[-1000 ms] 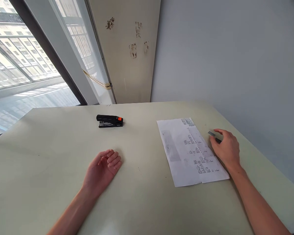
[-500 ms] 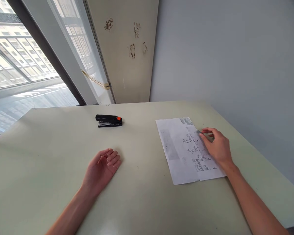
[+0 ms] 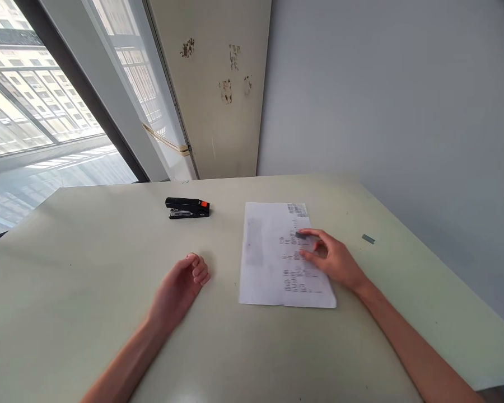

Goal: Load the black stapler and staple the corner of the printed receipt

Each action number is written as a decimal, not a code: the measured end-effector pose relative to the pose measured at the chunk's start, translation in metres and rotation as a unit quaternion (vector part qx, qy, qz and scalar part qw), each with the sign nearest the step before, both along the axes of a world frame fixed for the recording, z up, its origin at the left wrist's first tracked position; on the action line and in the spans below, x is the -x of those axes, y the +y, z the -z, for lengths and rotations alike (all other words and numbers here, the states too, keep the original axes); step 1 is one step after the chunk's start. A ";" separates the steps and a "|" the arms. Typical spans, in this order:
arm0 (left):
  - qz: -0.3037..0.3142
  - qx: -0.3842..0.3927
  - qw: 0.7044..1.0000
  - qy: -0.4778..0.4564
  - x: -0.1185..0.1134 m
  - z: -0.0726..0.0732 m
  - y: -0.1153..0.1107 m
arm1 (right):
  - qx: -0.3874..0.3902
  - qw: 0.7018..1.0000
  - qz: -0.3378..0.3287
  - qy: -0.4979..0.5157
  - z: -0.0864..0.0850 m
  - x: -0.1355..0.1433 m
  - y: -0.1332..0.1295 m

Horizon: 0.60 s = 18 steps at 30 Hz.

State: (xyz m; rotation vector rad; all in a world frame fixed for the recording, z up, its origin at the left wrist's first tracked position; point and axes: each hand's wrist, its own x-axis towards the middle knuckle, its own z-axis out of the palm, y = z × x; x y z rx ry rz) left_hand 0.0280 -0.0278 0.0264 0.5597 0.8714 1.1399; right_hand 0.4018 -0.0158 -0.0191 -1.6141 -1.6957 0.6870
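Observation:
My right hand (image 3: 331,259) lies over the right side of a printed paper sheet (image 3: 262,240), thumb and index finger apart, fingertips on or just above the print. A small dark grey patch (image 3: 301,235) shows at the index fingertip; whether it is a thin piece or a shadow I cannot tell. My left hand (image 3: 180,285) rests on its side on the table (image 3: 222,347), fingers curled in, nothing visible in them. Beyond it lies a black stapler (image 3: 188,207) with an orange-red patch, apart from both hands.
A small grey strip (image 3: 368,239), like a stick of staples, lies right of the sheet. Behind the table stand a stained beige panel (image 3: 222,129) and a grey wall (image 3: 382,95). A window (image 3: 37,101) is at the left.
The sheet has slid left and turned straighter, and my right hand has moved left with it. The grey strip now shows on the table where my right hand was. My left fingers have curled tighter.

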 end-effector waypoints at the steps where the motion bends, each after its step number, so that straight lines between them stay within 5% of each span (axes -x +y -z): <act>1: 0.005 -0.032 0.998 0.055 -0.002 0.001 -0.003 | 0.009 0.999 -0.030 0.038 -0.002 0.007 -0.002; 5: 0.031 -0.158 0.957 0.240 -0.010 0.002 -0.012 | -0.005 0.990 -0.053 0.127 -0.006 0.018 -0.007; 12: 0.148 -0.250 0.879 0.378 -0.019 0.003 -0.018 | -0.038 0.996 -0.005 0.074 0.002 0.017 -0.005; 18: 0.093 -0.277 0.839 0.458 0.004 0.008 -0.043 | -0.054 0.997 -0.034 0.048 0.002 0.021 -0.012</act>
